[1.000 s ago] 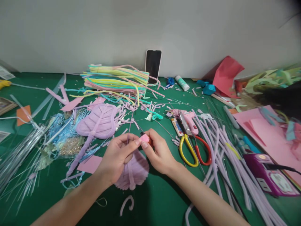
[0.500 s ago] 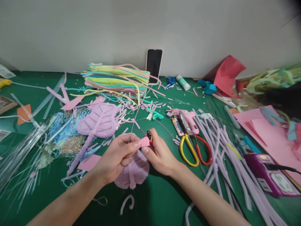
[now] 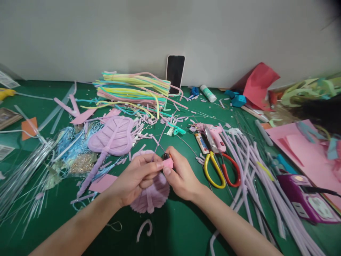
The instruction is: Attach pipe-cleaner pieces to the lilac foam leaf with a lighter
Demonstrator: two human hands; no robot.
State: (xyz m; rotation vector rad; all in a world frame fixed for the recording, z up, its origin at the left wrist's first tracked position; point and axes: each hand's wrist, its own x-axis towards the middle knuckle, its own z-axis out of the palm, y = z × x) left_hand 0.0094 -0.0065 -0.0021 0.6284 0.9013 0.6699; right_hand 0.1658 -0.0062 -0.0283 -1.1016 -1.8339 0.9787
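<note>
My left hand (image 3: 142, 170) is closed, pinching a small piece of pink paper (image 3: 168, 163) between thumb and fingers. A thin purple stem (image 3: 161, 138) rises from behind those fingers. Wrapped in my right hand (image 3: 182, 174) is a small black and orange object (image 3: 166, 156), mostly covered by the fingers; its kind cannot be made out. The right thumb touches the paper's right edge. Below both hands lies a round lilac pipe-cleaner fan (image 3: 150, 199), partly hidden by the left hand. Left of it rests a finished-looking leaf-shaped lilac fan (image 3: 113, 137) with a handle.
Scissors (image 3: 214, 170) with yellow and red handles lie at right, by a pink glue gun (image 3: 217, 137). Lilac pipe cleaners (image 3: 269, 188) spread beyond. Coloured pipe cleaners (image 3: 133, 89) and a phone (image 3: 175, 73) stand at the back. Blue tassels (image 3: 66, 142) lie left.
The pink paper has shifted slightly right and down and is turned in the fingers. The black and orange object has moved a little left, closer behind the paper.
</note>
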